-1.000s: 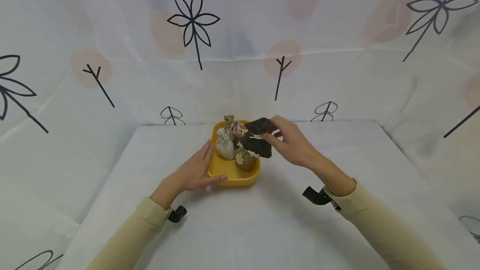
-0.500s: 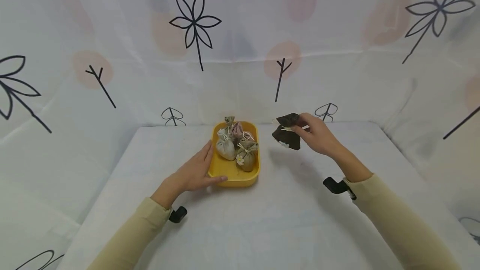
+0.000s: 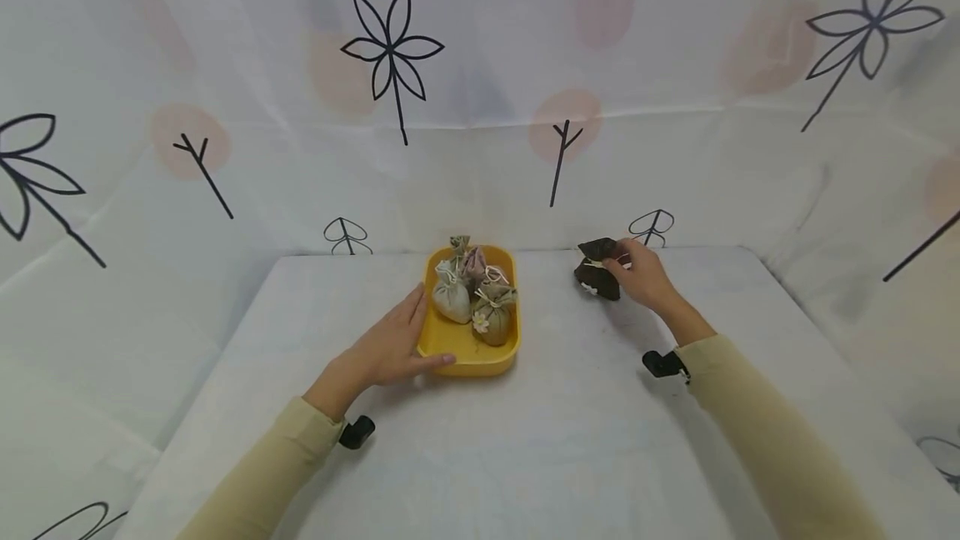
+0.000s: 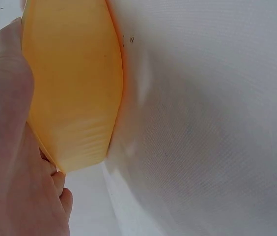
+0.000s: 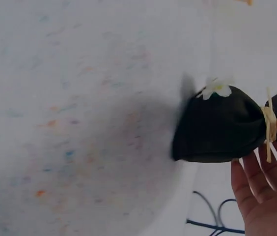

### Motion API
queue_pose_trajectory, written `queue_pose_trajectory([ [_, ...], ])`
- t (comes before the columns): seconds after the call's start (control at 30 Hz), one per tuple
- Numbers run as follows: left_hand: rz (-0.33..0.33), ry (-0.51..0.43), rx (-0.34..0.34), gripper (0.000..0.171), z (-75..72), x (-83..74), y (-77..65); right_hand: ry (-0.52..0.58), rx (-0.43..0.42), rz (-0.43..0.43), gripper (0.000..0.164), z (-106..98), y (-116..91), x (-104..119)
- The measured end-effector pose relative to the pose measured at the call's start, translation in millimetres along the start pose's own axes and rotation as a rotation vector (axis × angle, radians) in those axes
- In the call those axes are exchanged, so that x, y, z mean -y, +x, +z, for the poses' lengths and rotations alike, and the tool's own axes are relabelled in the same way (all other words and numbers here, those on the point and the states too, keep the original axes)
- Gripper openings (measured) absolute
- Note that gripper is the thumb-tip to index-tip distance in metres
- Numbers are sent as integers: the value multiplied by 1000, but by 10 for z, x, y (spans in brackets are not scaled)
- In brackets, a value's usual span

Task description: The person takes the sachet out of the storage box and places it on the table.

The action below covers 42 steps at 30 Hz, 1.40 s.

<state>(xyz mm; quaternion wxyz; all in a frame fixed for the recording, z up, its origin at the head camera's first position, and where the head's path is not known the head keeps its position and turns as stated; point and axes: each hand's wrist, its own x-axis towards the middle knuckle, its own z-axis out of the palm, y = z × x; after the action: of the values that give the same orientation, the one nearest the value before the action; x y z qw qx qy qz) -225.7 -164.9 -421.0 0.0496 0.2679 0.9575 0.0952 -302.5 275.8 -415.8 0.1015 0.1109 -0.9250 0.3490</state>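
In the head view, my right hand (image 3: 643, 275) pinches a dark drawstring pouch (image 3: 597, 282) by its gathered neck, to the right of the yellow tray (image 3: 465, 347). The right wrist view shows this pouch (image 5: 217, 130) with a white flower on its body and a pale tie at the neck; whether its bottom touches the table cannot be told. My left hand (image 3: 386, 342) rests against the tray's left wall, fingers fairly straight, thumb along the near rim. Inside the tray sit several small pouches, among them a white pouch (image 3: 452, 298), a pink pouch (image 3: 474, 263) and an olive pouch (image 3: 492, 322) with a flower.
A white cloth covers the table (image 3: 525, 457). Behind it hangs a pale curtain (image 3: 480, 165) with black plant drawings, meeting the table's back edge just beyond the tray and pouch.
My right hand has carried the dark pouch out from above the tray to the right, then lowered it toward the table. The left hand and tray have stayed in place.
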Motion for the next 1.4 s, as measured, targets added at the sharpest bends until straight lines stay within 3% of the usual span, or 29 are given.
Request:
queue_pose_trajectory([
  [0.23,-7,8,3,124,-9,-11,-4,15,-16,16,35,50,-47,-145],
  [0.8,-5,6,-16,125,1,9,6,27,-22,2,41,-21,-185,-104],
  [1.07,-8,6,-16,125,11,18,9,17,-55,-76,37,-60,-295,-4],
  [1.4,-5,-2,-12,126,39,25,12,50,0,-101,38,-65,-389,207],
])
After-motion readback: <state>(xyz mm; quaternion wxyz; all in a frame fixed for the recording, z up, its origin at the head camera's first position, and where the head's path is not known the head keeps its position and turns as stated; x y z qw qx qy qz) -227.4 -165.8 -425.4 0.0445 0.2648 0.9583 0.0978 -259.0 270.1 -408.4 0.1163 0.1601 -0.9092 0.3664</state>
